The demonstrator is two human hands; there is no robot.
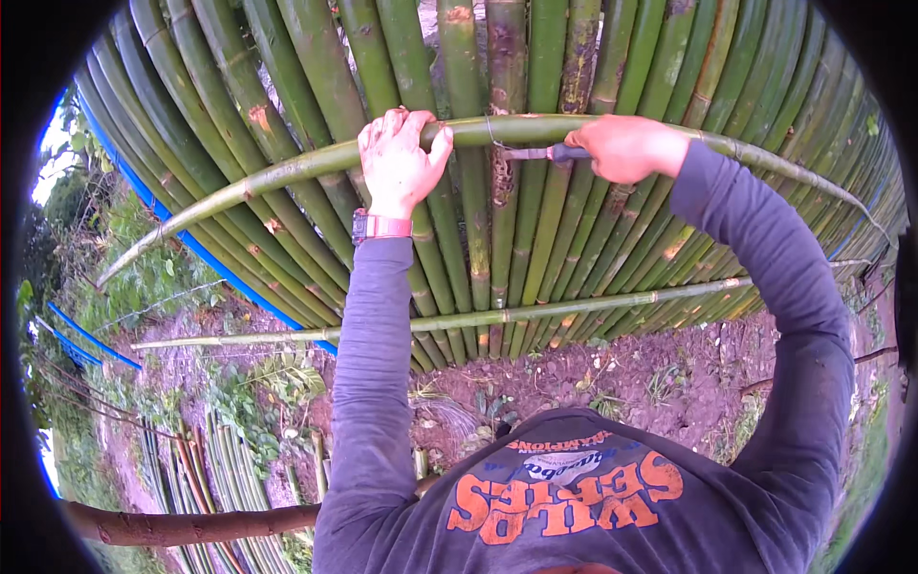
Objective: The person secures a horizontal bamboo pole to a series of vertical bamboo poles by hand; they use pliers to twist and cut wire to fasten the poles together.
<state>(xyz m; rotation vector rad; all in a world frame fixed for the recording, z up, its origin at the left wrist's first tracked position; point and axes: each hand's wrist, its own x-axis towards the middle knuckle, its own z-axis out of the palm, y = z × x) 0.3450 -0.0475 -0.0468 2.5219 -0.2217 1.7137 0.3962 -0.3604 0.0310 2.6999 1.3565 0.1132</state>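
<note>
A horizontal bamboo pole (306, 165) lies across a wall of upright green bamboo poles (466, 77). My left hand (397, 158), with a red-banded watch at its wrist, is wrapped over that horizontal pole left of the middle. A thin wire loop (491, 130) goes around the same pole, between my hands. Just below the pole, my right hand (626, 148) is closed around the dark handle of a small hand tool (528, 153). Its pale metal end points left and reaches close to the wire. The tool's exact kind is unclear.
A second horizontal bamboo pole (564, 309) crosses the uprights lower down. A blue pipe or band (206, 251) edges the bamboo at left. Cut poles (206, 478) lie on the ground at lower left, near a brown branch (191, 526). Bare soil (660, 373) and weeds lie below.
</note>
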